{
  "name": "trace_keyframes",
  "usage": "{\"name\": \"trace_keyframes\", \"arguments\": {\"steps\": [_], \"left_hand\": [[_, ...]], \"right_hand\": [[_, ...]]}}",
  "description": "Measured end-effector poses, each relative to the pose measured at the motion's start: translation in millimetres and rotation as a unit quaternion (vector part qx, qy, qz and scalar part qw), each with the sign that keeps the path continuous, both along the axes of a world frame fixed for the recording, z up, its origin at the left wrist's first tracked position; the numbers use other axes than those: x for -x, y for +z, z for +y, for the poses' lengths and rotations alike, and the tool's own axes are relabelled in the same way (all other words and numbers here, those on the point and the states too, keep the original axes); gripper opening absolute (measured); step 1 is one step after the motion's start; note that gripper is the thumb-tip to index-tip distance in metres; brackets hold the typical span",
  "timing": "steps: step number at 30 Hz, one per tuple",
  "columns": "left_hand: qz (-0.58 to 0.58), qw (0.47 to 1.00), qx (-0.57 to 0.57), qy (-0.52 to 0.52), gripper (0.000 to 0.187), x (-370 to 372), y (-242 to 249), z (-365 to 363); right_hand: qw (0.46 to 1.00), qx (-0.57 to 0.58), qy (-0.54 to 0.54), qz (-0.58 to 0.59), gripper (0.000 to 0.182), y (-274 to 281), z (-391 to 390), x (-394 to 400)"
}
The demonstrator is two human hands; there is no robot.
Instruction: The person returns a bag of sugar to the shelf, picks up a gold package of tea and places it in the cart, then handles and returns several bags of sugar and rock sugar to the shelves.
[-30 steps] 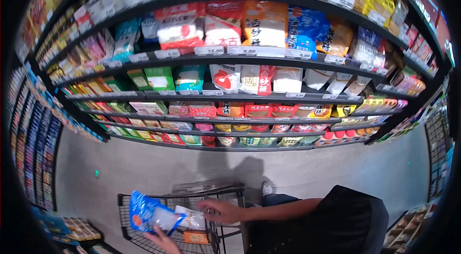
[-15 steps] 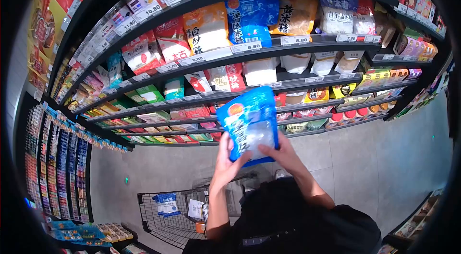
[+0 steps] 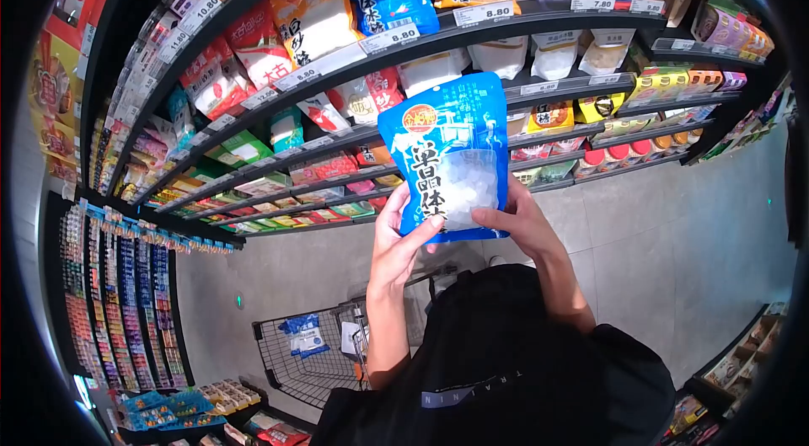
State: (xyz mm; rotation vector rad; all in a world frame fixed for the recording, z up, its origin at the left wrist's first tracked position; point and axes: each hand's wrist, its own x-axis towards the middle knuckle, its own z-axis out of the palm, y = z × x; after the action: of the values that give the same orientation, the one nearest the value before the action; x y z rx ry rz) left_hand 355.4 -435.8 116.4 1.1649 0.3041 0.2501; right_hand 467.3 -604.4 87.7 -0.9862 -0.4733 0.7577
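Two hands grip the blue plastic pouch with clear window [image 3: 447, 155]: our left hand [image 3: 396, 248] at its 7 o'clock corner, right hand [image 3: 514, 223] at 5, label upright facing us for reading, ahead of the shelves [image 3: 472, 29].

Stocked shelves [image 3: 522, 16] carry bagged goods with price tags [image 3: 390, 37] along their front edges. A wire trolley [image 3: 295, 362] stands on the grey tiled floor [image 3: 674, 227], holding a blue packet [image 3: 300, 335].
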Motion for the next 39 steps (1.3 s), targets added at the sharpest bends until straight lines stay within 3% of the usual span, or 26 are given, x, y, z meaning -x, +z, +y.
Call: {"name": "trace_keyframes", "arguments": {"steps": [4,11,16,19,21,25,27,30,32,39], "left_hand": [[0.02,0.998,-0.001,0.055,0.055,4,-1,-6],[0.052,0.997,0.028,0.048,0.039,6,-4,11],[0.023,0.997,0.029,0.063,0.043,-5,-1,1],[0.023,0.998,0.037,0.044,0.052,-7,-5,-3],[0.047,0.996,0.018,0.07,0.054,-10,-4,-8],[0.047,0.997,0.019,0.054,0.053,-5,-10,-9],[0.022,0.997,-0.076,-0.011,0.052,-3,-10,-6],[0.03,0.993,-0.11,-0.022,0.06,-1,-9,-12],[0.044,0.997,-0.066,0.002,0.066,2,-13,-15],[0.062,0.996,-0.051,0.028,0.061,14,-15,-15]], "right_hand": [[0.999,0.011,0.026,0.018,0.071,3,5,0],[0.998,-0.008,0.064,-0.009,0.071,2,9,9],[0.996,0.01,0.077,-0.031,0.063,0,1,2],[0.99,0.087,0.087,-0.064,0.051,-6,-5,-1],[0.971,0.145,0.108,-0.154,0.042,-9,-11,-4],[0.991,0.079,0.074,-0.077,0.038,-15,-13,3],[0.995,0.075,0.07,-0.017,0.038,-18,-12,4],[0.994,0.089,0.061,-0.009,0.038,-14,-13,3],[0.993,0.098,0.063,-0.008,0.038,-14,-13,3],[0.991,0.124,0.03,-0.05,0.037,-27,-6,6]]}}
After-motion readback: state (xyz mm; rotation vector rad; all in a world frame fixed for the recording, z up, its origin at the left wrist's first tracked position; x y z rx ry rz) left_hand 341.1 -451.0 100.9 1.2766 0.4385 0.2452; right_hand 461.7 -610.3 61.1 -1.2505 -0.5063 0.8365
